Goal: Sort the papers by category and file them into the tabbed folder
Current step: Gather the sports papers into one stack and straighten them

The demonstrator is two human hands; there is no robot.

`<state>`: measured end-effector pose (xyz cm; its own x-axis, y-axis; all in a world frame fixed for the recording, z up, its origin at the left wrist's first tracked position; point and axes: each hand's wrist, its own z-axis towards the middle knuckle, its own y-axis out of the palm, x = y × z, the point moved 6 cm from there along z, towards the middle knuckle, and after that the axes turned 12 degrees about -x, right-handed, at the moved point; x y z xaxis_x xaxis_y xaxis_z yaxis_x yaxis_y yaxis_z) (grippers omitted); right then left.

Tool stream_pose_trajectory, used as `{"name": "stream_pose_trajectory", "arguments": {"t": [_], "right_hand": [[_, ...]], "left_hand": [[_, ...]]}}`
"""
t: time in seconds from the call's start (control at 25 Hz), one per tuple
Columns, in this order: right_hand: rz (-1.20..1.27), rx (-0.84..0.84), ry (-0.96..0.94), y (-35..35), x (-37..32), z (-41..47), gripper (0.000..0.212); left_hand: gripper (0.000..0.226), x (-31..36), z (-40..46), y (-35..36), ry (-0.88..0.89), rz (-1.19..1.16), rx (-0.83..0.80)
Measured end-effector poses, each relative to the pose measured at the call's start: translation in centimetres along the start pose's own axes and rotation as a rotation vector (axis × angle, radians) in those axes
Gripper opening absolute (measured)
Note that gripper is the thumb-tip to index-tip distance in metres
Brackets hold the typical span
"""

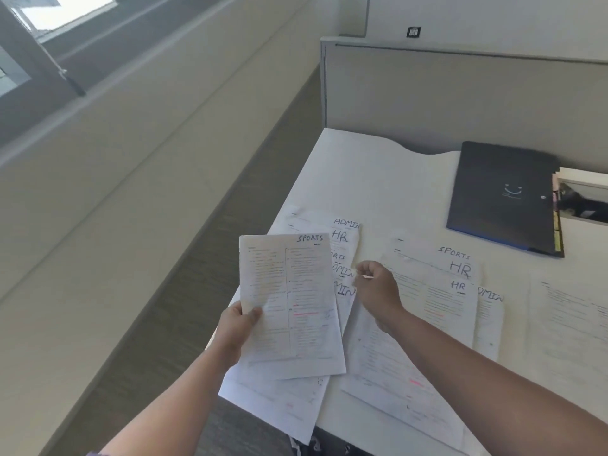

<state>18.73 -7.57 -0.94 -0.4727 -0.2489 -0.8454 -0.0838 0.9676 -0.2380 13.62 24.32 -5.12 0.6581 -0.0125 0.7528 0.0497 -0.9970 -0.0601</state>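
Left hand [237,327]: you held a SPORTS sheet [289,304] up.
Right hand [378,287]: curled over the papers [427,311]; grip unclear.
Folder [503,195]: closed, far right.

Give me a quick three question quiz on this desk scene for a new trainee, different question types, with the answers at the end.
1. True or false: the dark tabbed folder lies closed on the desk.
2. What label is on the sheet that the left hand holds? A) ADMIN B) SPORTS C) HR
3. Fill in: the right hand is above the papers, fingers ____.

Key: 1 true; 2 B; 3 curled.
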Motion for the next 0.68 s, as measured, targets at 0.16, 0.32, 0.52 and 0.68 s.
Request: {"name": "stream_pose_trajectory", "arguments": {"t": [0.16,0.32,0.52,0.68], "right_hand": [[-0.170,-0.114,-0.029,0.3,-1.2,3.2,0.044],[-0.388,-0.204,-0.010,0.8,-2.2,5.2,0.050],[-0.448,-0.216,0.030,1.0,-2.4,6.8,0.050],[-0.474,-0.236,0.092,1.0,-2.7,7.9,0.023]], "left_hand": [[0.011,-0.4,-0.4,0.2,0.026,0.033,0.012],[0.015,-0.8,-0.8,0.0,0.044,-0.018,0.004],[0.012,-0.9,-0.6,0.4,0.045,-0.007,0.025],[0.012,-0.9,-0.7,0.5,0.041,-0.013,0.036]]}}
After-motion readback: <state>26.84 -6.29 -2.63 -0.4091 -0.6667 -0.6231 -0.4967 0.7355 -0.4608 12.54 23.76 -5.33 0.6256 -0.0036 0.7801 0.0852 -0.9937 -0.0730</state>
